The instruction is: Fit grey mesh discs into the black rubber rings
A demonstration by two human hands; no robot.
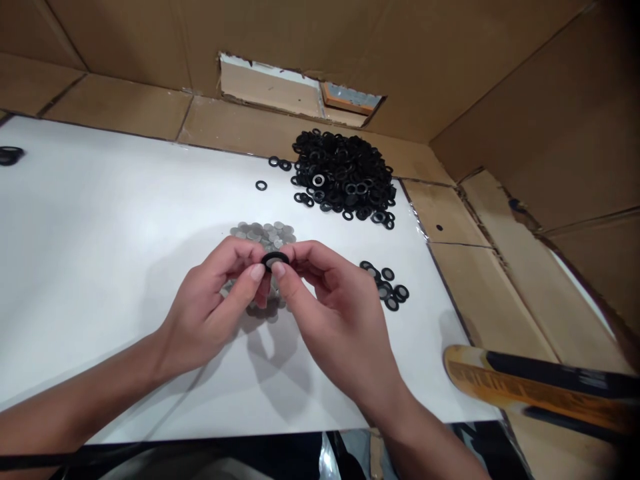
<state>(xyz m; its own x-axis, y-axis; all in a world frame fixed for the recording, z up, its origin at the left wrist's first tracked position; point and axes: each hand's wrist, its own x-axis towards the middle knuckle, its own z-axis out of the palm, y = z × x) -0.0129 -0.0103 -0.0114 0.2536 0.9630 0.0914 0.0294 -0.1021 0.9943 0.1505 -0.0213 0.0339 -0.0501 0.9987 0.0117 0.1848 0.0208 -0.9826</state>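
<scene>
A black rubber washer [275, 260] is shown held above the work surface, gripped at its rim from opposite sides by the left hand [210, 307] and the right hand [330, 307]. Both hands are brought together, with the thumbs and forefingers closed on the washer and the other fingers curled loosely beneath. A paler centre is seen through the washer, but whether a metal piece is seated there cannot be told. Directly below the hands, a heap of grey metal washers [263, 233] lies on a white board [100, 233], partly hidden by the fingers. To the right of the hands, a small cluster of black washers [385, 285] is set just beyond the right hand. Farther off, a large heap of black washers [343, 175] is piled near the far edge of the board, with one silver-coloured washer [318, 180] resting on it and a lone black washer [261, 185] lying to its left. A few black washers [10, 155] are seen at the left edge. A yellow-and-black printed strip [530, 387] lies at lower right, and cardboard lining [115, 107] with a ragged opening [270, 87] surrounds the board.
</scene>
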